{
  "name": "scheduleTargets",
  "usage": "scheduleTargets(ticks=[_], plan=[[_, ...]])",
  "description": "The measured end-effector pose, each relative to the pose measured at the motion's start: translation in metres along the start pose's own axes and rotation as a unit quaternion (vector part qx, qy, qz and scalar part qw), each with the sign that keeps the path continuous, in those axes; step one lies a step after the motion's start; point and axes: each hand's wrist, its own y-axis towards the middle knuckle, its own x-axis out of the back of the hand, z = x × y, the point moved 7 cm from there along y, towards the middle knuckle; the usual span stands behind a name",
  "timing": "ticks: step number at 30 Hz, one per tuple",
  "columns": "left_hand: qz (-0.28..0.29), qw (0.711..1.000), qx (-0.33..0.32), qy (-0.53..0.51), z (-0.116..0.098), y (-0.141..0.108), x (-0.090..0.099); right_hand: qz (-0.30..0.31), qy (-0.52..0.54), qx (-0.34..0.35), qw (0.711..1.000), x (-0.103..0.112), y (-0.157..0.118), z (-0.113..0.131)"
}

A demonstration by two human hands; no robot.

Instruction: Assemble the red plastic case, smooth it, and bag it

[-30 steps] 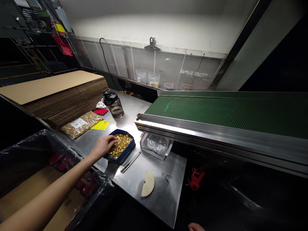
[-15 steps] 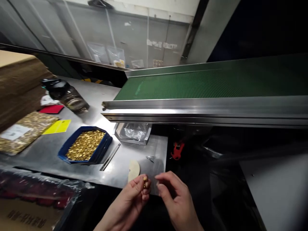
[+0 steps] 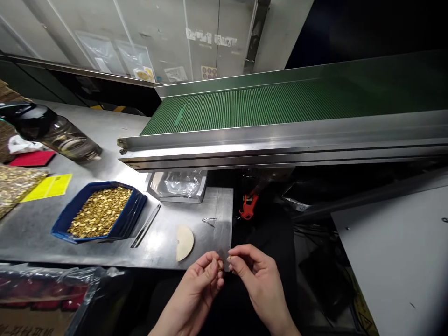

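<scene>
My left hand (image 3: 205,282) is closed just off the table's front edge, thumb against curled fingers. A bit of small brass-coloured pieces (image 3: 220,269) shows between its fingertips; most of them are hidden. Facing it, close but apart, my right hand (image 3: 261,284) pinches a tiny brass-coloured piece (image 3: 229,257) between thumb and index finger. Beyond the hands, a cream half-round disc (image 3: 185,243) and small metal nippers (image 3: 209,221) lie on the metal table (image 3: 159,254). To the left stands a blue bin (image 3: 135,214) holding many small gold-coloured parts (image 3: 101,212).
A green conveyor belt (image 3: 238,109) with a metal side rail crosses above the table. Under it sits a grey tray (image 3: 201,193) with clear plastic bags. Tweezers (image 3: 146,226), a yellow slip (image 3: 49,186) and a dark bottle (image 3: 66,137) lie leftward. A red tool (image 3: 248,206) is beyond the table's right edge.
The view has swung to the right, so the table things sit further left. My right thumb and index finger have come together on a tiny brass-coloured piece. The left hand's pieces are now more hidden.
</scene>
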Motion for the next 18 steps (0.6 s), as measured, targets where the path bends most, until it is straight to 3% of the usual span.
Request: scheduleTargets(ticks=[4,12,18], plan=[[0.006,1.0,-0.007,-0.009,0.002,0.003,0.001,0.013,0.002,-0.015,1.0,0.002,-0.003,-0.001],[-0.003,0.999,-0.032,-0.005,0.011,0.006,0.003,0.016,-0.142,0.117,0.983,-0.004,-0.006,0.008],[-0.052,0.989,-0.122,0.07,0.013,0.01,0.006,-0.029,-0.202,0.161,0.966,-0.001,-0.007,0.002]])
